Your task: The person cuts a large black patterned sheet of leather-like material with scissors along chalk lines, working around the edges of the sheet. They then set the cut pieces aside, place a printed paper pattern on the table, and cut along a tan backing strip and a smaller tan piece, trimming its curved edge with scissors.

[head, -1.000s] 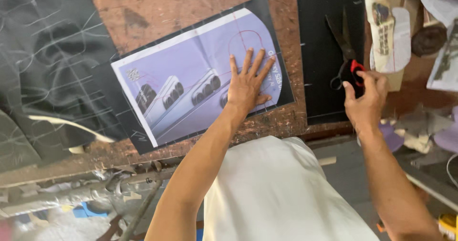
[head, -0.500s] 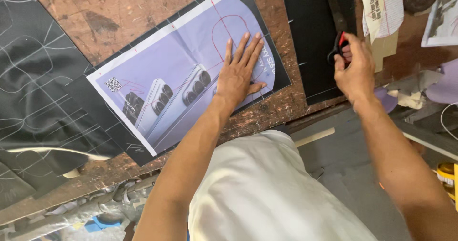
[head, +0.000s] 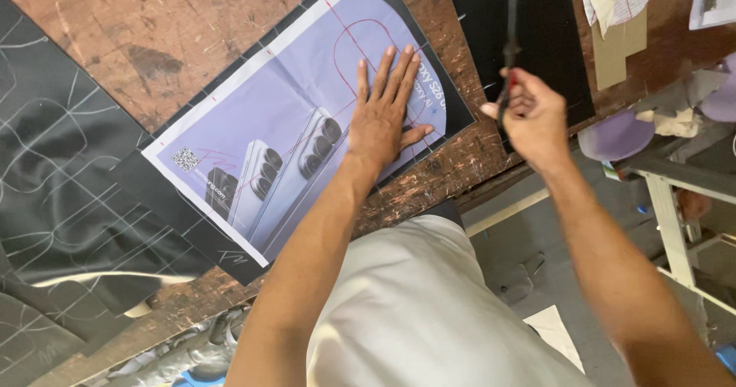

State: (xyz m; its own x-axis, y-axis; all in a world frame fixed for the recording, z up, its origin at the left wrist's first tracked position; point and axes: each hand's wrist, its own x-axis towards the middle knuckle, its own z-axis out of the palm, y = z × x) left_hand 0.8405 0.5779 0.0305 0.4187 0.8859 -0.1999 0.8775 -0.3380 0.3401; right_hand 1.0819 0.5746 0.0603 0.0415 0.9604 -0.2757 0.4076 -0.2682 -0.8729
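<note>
Pressing left hand [head: 387,119] flat, fingers spread, on lilac printed paper pattern [head: 291,119] lying over black sheet [head: 452,100] on worn wooden workbench [head: 153,42]. Right hand [head: 533,115] raised just beside it, fingers curled tight around dark scissors [head: 510,50], blades upright. Advisable: keep pattern pinned square, lower blades to marked outline.

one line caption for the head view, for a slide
Left hand flat on a lilac printed sheet, right hand lifting scissors.
</note>
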